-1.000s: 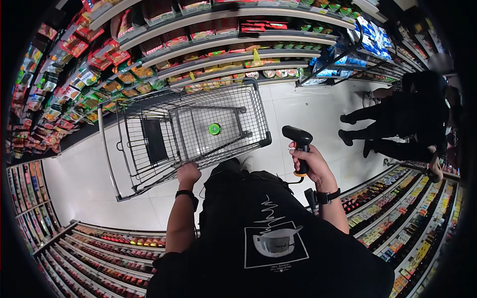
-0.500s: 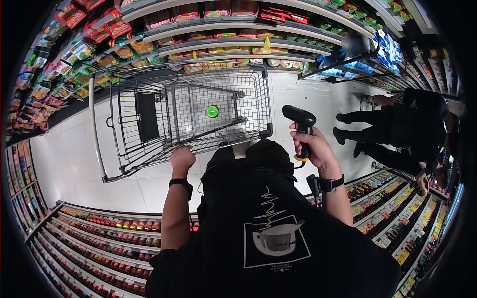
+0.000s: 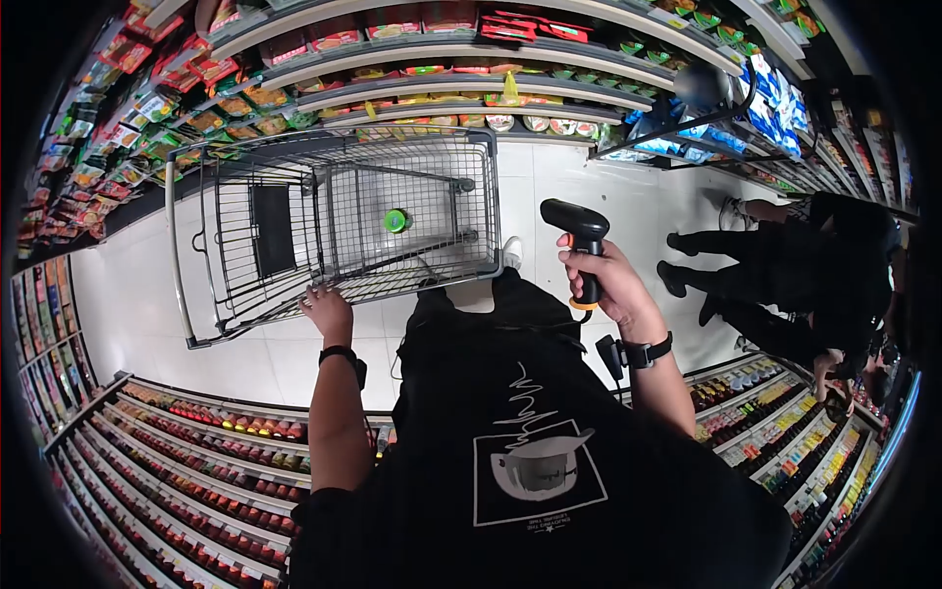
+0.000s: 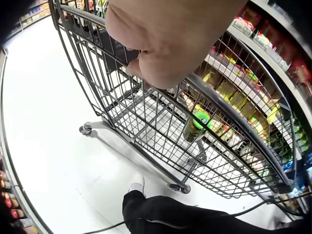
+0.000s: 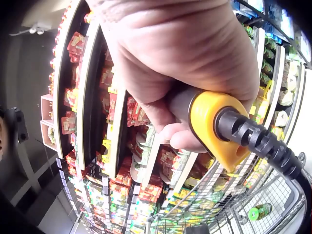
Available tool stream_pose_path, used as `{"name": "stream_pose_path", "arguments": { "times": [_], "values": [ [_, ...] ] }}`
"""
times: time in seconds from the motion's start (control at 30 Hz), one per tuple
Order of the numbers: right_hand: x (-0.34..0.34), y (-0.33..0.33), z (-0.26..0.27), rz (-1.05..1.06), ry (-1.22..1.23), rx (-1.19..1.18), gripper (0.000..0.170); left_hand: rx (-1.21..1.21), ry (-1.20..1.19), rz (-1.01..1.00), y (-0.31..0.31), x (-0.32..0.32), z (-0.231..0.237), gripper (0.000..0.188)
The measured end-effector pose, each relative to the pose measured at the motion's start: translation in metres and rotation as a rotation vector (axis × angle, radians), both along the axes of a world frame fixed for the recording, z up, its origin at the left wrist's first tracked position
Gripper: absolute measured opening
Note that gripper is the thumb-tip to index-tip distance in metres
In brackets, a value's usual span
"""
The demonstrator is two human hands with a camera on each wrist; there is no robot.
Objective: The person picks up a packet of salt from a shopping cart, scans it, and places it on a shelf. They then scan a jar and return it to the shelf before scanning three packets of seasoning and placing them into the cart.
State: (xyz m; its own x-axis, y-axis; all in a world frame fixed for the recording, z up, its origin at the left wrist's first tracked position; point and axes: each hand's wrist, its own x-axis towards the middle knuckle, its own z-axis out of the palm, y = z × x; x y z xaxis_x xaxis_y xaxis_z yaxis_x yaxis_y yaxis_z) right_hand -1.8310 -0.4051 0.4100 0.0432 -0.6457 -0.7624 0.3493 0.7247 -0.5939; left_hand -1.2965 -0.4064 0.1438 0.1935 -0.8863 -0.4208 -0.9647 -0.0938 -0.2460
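Note:
My right hand grips the handle of a black handheld scanner, held upright to the right of the shopping cart. In the right wrist view, fingers wrap the scanner's yellow-ringed base, where a black cable comes out. My left hand rests on the cart's near side rim, fingers loosely extended; in the left wrist view that hand hides much of its own fingers. A green-lidded jar is inside the wire basket; its lid and see-through body show from the side.
Shelves of packaged food run behind the cart. Rows of bottles and jars line the near side. Two people in dark clothes stand at the right. The scanner cable hangs below my right hand.
The cart, with the jar in it, has shifted left relative to my body. My left hand's fingers have loosened from a closed grip on the rim. The scanner has moved slightly left.

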Motion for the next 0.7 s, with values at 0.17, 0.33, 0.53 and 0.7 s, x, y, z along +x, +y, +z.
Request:
{"name": "stream_pose_path", "arguments": {
  "times": [0.17,0.33,0.53,0.7],
  "values": [
    [-0.032,0.014,-0.010,-0.036,-0.015,0.034,0.025,0.145,-0.048,0.003,-0.014,0.001,0.000,0.032],
    [-0.053,0.021,-0.016,-0.043,-0.028,0.069,0.022,0.291,-0.106,0.009,-0.024,-0.006,0.001,0.039],
    [-0.056,0.012,-0.014,-0.091,-0.033,0.049,0.020,0.310,-0.093,0.029,-0.027,-0.017,0.004,0.040],
    [-0.042,0.006,-0.019,-0.099,-0.056,0.044,0.022,0.385,-0.091,0.014,-0.033,-0.031,0.023,0.041]
  ]
}}
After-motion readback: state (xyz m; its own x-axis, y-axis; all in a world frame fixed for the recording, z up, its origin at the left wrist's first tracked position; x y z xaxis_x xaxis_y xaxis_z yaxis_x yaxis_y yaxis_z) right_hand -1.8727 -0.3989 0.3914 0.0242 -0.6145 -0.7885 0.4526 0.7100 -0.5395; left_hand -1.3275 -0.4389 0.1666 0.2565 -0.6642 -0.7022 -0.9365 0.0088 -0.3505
